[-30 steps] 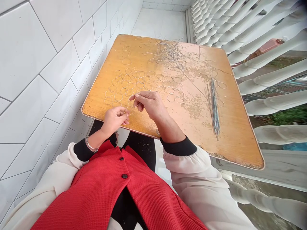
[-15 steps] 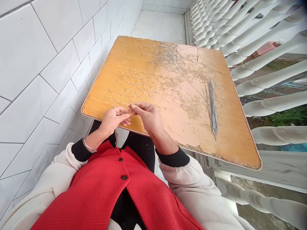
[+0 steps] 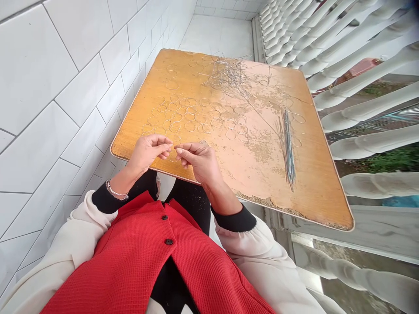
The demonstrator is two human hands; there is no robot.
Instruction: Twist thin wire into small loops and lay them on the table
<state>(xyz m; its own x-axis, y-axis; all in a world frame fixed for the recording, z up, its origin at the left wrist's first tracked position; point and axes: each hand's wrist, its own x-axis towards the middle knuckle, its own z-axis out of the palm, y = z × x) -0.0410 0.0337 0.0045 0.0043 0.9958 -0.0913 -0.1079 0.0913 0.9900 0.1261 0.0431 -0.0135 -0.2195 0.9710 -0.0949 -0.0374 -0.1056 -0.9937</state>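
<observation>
1. A thin wire ring point(image 3: 180, 139) is between the two hands, right at the fingertips, above the near edge of the worktop point(image 3: 258, 174). The wire is faint, so its full outline cannot be told.
2. The left hand point(image 3: 145, 152) has its thumb and forefinger pinched together on the wire, with next to no gap; the other fingers curl in loosely beneath.
3. The right hand point(image 3: 203, 163) faces it, thumb and forefinger likewise pressed narrowly together on the wire, the remaining fingers bent under.
4. The two sets of fingertips are near each other but apart, a small gap showing between them.
5. Just beyond the hands, many loose rings point(image 3: 190, 116) lie flat on the worktop, several touching or overlapping.
6. Farther back, near the far edge, is a tangled wire heap point(image 3: 231, 74).
7. Off to the right, well apart from both hands, straight wires lie side by side in a narrow bundle point(image 3: 288, 150).
8. A bracelet point(image 3: 116, 192) circles the left wrist.
</observation>
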